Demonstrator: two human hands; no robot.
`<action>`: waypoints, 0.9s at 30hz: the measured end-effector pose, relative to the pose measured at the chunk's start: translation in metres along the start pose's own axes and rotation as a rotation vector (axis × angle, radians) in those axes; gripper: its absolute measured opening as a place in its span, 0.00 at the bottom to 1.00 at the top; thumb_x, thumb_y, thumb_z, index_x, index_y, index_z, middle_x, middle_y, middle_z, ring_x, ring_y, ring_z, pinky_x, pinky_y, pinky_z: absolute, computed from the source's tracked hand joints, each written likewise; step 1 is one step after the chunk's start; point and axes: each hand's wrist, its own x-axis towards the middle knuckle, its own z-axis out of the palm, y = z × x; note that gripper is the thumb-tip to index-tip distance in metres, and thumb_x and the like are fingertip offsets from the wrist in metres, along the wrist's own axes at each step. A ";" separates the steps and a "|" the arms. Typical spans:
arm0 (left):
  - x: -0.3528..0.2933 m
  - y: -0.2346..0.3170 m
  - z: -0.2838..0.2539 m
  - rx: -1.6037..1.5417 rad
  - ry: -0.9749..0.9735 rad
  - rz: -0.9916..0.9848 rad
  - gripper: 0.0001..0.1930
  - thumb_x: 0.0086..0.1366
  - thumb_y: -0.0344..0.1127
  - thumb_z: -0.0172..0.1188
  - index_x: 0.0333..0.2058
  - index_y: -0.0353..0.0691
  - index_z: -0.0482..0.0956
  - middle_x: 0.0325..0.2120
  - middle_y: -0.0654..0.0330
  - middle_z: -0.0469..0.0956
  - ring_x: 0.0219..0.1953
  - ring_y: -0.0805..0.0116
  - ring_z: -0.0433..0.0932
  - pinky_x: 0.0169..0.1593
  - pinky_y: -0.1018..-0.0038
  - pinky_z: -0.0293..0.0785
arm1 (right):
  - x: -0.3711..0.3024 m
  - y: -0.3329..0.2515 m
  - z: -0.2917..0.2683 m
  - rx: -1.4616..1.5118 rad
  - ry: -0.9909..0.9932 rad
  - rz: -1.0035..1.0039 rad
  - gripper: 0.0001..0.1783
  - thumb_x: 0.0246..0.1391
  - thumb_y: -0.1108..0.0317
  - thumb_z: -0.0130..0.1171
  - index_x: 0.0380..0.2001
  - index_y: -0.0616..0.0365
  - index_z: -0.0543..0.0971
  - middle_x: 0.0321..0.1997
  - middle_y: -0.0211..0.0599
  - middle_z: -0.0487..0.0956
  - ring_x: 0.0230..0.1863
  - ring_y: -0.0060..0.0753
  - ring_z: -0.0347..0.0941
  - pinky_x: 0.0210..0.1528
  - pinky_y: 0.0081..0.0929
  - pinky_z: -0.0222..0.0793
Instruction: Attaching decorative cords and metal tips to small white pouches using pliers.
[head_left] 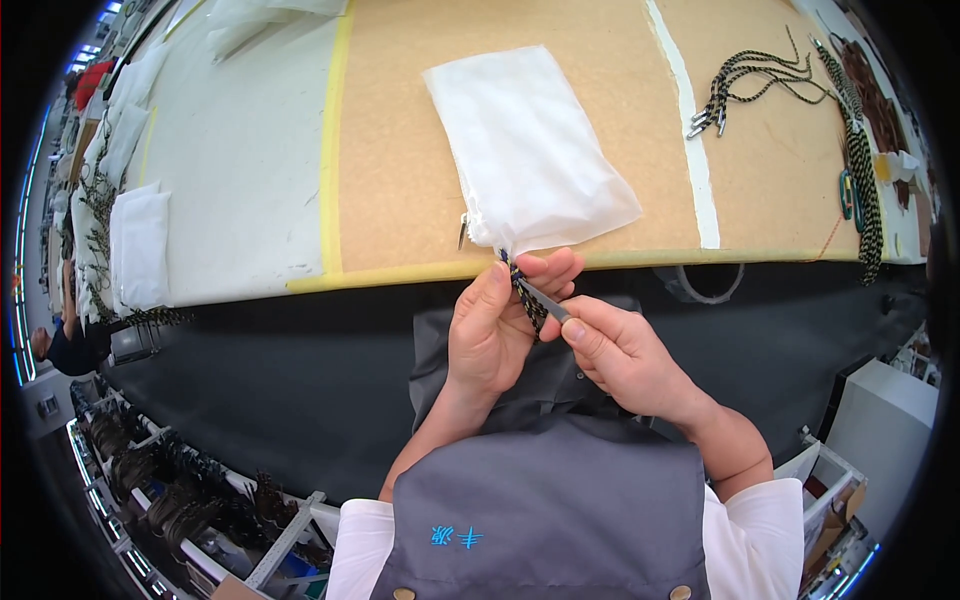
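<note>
My left hand (487,325) is closed on a short black-and-yellow braided cord (528,308), with the thumb pressing it near its upper end. In my right hand (625,352) a slim, pointed grey metal tool (543,300) is pinched between thumb and fingers. Its tip reaches into the cord; whether it is tweezers or a spike I cannot tell. Just beyond my hands, a white translucent pouch (535,145) lies flat on the table. The cord's upper end meets the pouch's near corner, where the join is partly hidden. A small dark metal piece (463,232) sticks out beside that corner.
Loose patterned cords with metal tips (750,85) lie at the far right. A thick cord bundle (862,180) hangs over the table edge beside green-handled scissors (848,195). White pouches (140,245) are stacked at the left, near another person (72,335). Racks of cords (175,490) stand lower left.
</note>
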 end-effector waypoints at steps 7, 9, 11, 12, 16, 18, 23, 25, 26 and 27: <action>0.004 -0.008 0.002 0.218 0.078 0.171 0.19 0.79 0.43 0.40 0.46 0.34 0.76 0.52 0.43 0.78 0.56 0.47 0.77 0.59 0.56 0.76 | 0.011 0.002 0.006 -0.798 0.282 -0.469 0.05 0.65 0.74 0.52 0.42 0.62 0.73 0.30 0.49 0.81 0.29 0.53 0.80 0.27 0.37 0.73; 0.005 -0.007 0.001 0.230 0.090 0.168 0.19 0.79 0.43 0.40 0.46 0.34 0.75 0.52 0.42 0.78 0.56 0.46 0.78 0.59 0.55 0.76 | 0.014 0.002 0.004 -0.889 0.291 -0.496 0.05 0.64 0.75 0.52 0.42 0.62 0.73 0.31 0.50 0.81 0.29 0.56 0.79 0.26 0.40 0.73; 0.006 -0.007 0.002 0.243 0.100 0.163 0.19 0.79 0.43 0.40 0.45 0.34 0.75 0.51 0.42 0.78 0.56 0.46 0.78 0.59 0.55 0.76 | 0.016 0.008 0.002 -0.599 0.235 -0.454 0.06 0.67 0.71 0.51 0.44 0.60 0.73 0.22 0.39 0.76 0.19 0.40 0.75 0.21 0.32 0.66; 0.006 -0.006 0.003 0.256 0.098 0.165 0.19 0.79 0.43 0.40 0.45 0.34 0.74 0.51 0.42 0.78 0.55 0.46 0.78 0.58 0.55 0.76 | 0.016 0.006 -0.001 -0.599 0.234 -0.453 0.06 0.67 0.71 0.51 0.44 0.60 0.73 0.22 0.39 0.76 0.19 0.40 0.75 0.21 0.32 0.66; 0.005 -0.004 0.005 0.223 0.101 0.161 0.19 0.79 0.44 0.39 0.44 0.35 0.74 0.50 0.42 0.79 0.55 0.46 0.78 0.58 0.55 0.77 | 0.011 -0.005 -0.004 0.232 -0.101 0.117 0.14 0.72 0.60 0.45 0.50 0.56 0.74 0.19 0.17 0.62 0.18 0.12 0.53 0.20 0.16 0.49; 0.006 -0.004 0.004 0.225 0.095 0.169 0.19 0.79 0.44 0.39 0.45 0.35 0.74 0.50 0.42 0.79 0.55 0.46 0.78 0.58 0.55 0.77 | 0.006 -0.008 -0.001 0.223 -0.092 0.120 0.17 0.73 0.57 0.43 0.52 0.56 0.74 0.21 0.12 0.58 0.20 0.07 0.47 0.21 0.13 0.43; 0.005 -0.002 0.005 0.226 0.101 0.159 0.19 0.80 0.43 0.38 0.45 0.35 0.74 0.51 0.42 0.79 0.55 0.46 0.78 0.58 0.54 0.77 | -0.002 -0.011 -0.005 0.247 -0.085 0.191 0.18 0.73 0.58 0.43 0.56 0.56 0.73 0.19 0.13 0.56 0.19 0.09 0.48 0.21 0.14 0.42; 0.005 -0.001 0.005 0.217 0.083 0.170 0.20 0.80 0.44 0.38 0.45 0.35 0.74 0.51 0.42 0.79 0.55 0.46 0.78 0.58 0.54 0.76 | 0.000 -0.009 -0.006 0.299 -0.092 0.203 0.18 0.73 0.58 0.43 0.56 0.56 0.73 0.19 0.13 0.56 0.19 0.09 0.48 0.21 0.14 0.42; 0.006 -0.001 0.006 0.217 0.082 0.168 0.20 0.80 0.44 0.38 0.45 0.35 0.74 0.51 0.42 0.79 0.55 0.46 0.78 0.58 0.54 0.76 | 0.000 -0.009 -0.007 0.350 -0.102 0.215 0.18 0.73 0.59 0.44 0.56 0.56 0.74 0.19 0.13 0.56 0.19 0.09 0.47 0.21 0.14 0.41; 0.006 -0.001 0.005 0.200 0.083 0.161 0.20 0.80 0.44 0.38 0.45 0.35 0.74 0.51 0.42 0.79 0.56 0.47 0.78 0.58 0.54 0.76 | 0.001 -0.009 -0.007 0.350 -0.104 0.215 0.18 0.73 0.59 0.44 0.56 0.56 0.74 0.19 0.13 0.56 0.19 0.09 0.47 0.21 0.14 0.41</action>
